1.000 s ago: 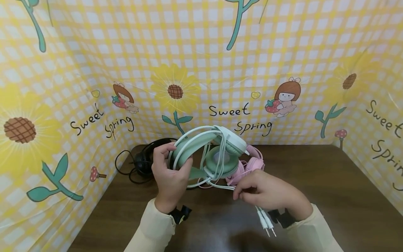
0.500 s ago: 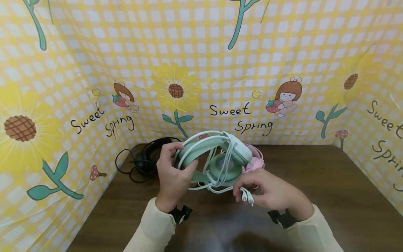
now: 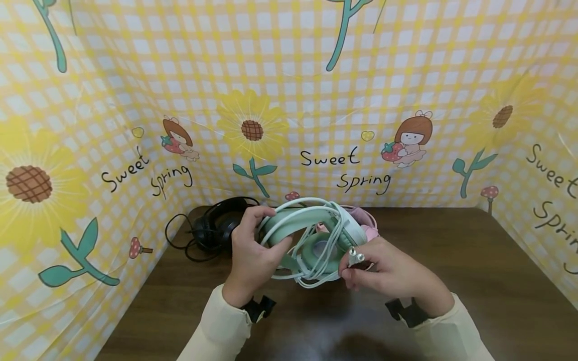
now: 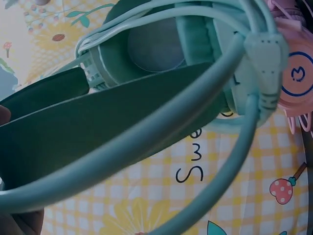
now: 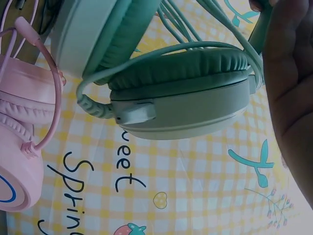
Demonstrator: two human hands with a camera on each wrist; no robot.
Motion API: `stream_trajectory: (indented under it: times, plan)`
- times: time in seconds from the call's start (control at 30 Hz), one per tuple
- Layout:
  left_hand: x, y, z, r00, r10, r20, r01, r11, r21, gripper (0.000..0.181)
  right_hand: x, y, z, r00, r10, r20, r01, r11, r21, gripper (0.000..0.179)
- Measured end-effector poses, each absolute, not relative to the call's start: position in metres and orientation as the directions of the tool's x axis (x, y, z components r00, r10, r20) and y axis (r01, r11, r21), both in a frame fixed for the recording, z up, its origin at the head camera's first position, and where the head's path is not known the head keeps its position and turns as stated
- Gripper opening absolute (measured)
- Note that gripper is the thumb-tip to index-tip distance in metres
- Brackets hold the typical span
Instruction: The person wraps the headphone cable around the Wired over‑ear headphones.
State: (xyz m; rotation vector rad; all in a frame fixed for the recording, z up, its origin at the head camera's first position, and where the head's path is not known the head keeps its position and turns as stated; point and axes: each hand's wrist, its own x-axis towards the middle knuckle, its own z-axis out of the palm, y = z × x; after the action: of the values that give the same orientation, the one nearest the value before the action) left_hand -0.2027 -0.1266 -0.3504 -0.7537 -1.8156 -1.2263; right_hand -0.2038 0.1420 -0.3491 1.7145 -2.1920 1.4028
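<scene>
Mint-green headphones (image 3: 298, 215) are held up over the table, their cable looped several times around the earcups. My left hand (image 3: 255, 255) grips them by the headband, thumb on the inner side and fingers over the outer frame. Beside the right-hand earcup, my right hand (image 3: 388, 268) pinches the cable close to its end; two metal-tipped plugs (image 3: 355, 256) stick up from the fingers. In the left wrist view the headband (image 4: 107, 117) and an earcup fill the picture. The right wrist view shows an earcup (image 5: 181, 107) with the cable coming out of its side.
Black headphones (image 3: 209, 228) with a curled cable lie at the table's back left. Pink headphones (image 5: 24, 142) lie behind the mint pair, mostly hidden in the head view. A yellow checked cloth (image 3: 316, 100) walls the brown table (image 3: 451, 260) in.
The mint headphones and left hand have shifted slightly right and down. The plugs, which hung below my right hand, now point up at its fingertips. The cable end is drawn closer against the earcups.
</scene>
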Motion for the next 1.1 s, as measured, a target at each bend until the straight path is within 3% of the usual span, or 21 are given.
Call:
stream_trajectory:
  times: [0.17, 0.4, 0.5, 0.87, 1.1]
  plan:
    - [-0.199, -0.126, -0.347, -0.501, 0.082, 0.861, 0.822, 0.354, 0.445, 0.043, -0.202, 0.143, -0.348, -0.451, -0.732, 0.511, -0.743, -0.010, -0.669, 0.024]
    - [-0.195, -0.122, -0.343, -0.525, 0.169, 0.834, 0.827, 0.331, 0.454, 0.046, -0.204, 0.144, -0.347, -0.424, -0.717, 0.552, -0.770, -0.035, -0.637, 0.025]
    - [-0.193, -0.121, -0.343, -0.541, 0.207, 0.815, 0.824, 0.325, 0.464, 0.046, -0.203, 0.145, -0.345, -0.423, -0.711, 0.562, -0.794, -0.009, -0.608, 0.025]
    - [-0.191, -0.123, -0.341, -0.604, 0.296, 0.740, 0.797, 0.220, 0.562, 0.048, -0.205, 0.151, -0.346, -0.527, -0.627, 0.574, -0.809, 0.163, -0.564, 0.006]
    - [-0.190, -0.127, -0.339, -0.659, 0.315, 0.683, 0.747, 0.166, 0.644, 0.046, -0.205, 0.150, -0.348, -0.563, -0.538, 0.627, -0.810, 0.206, -0.550, 0.017]
